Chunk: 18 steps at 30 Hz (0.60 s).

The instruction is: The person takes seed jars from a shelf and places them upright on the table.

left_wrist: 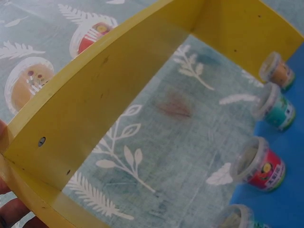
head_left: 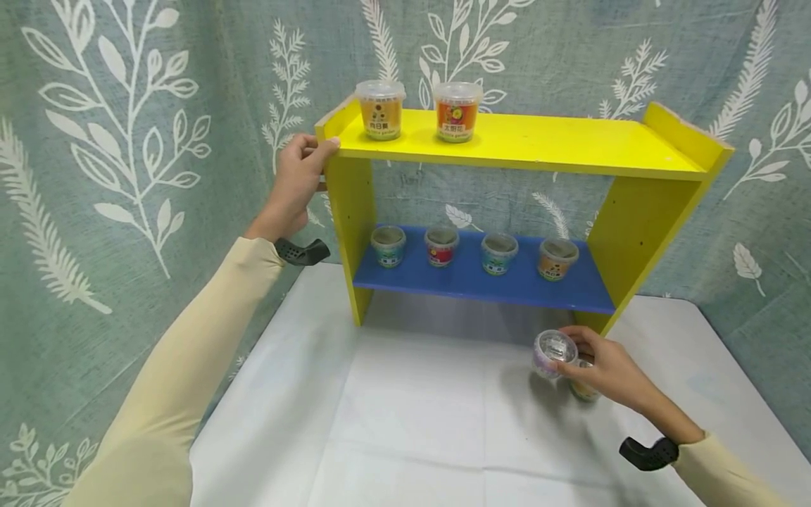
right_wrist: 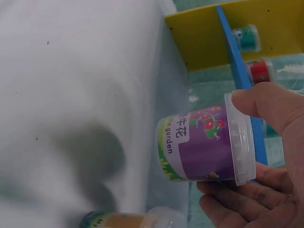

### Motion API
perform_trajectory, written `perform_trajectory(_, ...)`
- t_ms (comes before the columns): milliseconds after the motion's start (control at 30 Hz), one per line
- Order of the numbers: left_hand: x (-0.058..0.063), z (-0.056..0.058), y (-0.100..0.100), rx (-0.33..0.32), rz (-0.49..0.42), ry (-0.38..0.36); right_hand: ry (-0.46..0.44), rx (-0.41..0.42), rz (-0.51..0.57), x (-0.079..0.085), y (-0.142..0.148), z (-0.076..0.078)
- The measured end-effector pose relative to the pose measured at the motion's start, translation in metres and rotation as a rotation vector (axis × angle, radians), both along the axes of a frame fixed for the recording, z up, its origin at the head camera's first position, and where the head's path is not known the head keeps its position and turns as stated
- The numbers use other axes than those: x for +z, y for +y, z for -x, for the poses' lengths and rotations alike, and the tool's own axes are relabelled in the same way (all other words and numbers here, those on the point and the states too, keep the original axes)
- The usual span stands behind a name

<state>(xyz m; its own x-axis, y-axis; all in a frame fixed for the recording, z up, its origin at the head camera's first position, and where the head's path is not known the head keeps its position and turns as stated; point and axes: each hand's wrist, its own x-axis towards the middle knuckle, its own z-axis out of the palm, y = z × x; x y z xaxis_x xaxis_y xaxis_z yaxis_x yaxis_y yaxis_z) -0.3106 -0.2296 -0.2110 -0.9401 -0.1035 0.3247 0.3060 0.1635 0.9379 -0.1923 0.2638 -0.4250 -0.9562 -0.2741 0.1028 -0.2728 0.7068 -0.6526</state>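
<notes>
My right hand (head_left: 605, 370) grips a clear-lidded plastic cup (head_left: 548, 355) by its rim, thumb on one side and fingers on the other. In the right wrist view, this cup (right_wrist: 204, 145) shows a purple label with red flowers. It is held above the white table, and another cup (head_left: 584, 389), orange-labelled, stands on the table beside that hand. My left hand (head_left: 294, 183) holds the upper left corner of the yellow shelf (head_left: 545, 144), thumb at the front edge; its other fingers are partly hidden behind the side panel.
Two lidded cups, one yellow-orange (head_left: 382, 116) and one red-orange (head_left: 456, 118), stand on the top board. Several cups, including a red one (head_left: 441, 253), line the blue lower board (head_left: 469, 285). The shelf stands on a white table (head_left: 405, 408) before a leaf-patterned curtain (head_left: 114, 296).
</notes>
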Motion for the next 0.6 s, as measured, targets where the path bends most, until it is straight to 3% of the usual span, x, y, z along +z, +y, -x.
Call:
perform_trajectory(267, -0.001, 0.0, 0.0, -0.01, -0.005, 0.01, 0.005, 0.023, -0.019, -0.011, 0.003, 0.002)
perform_trajectory(600, -0.001, 0.001, 0.0, -0.008, 0.001, 0.012, 0.036, 0.007, -0.126, -0.015, 0.004, 0.004)
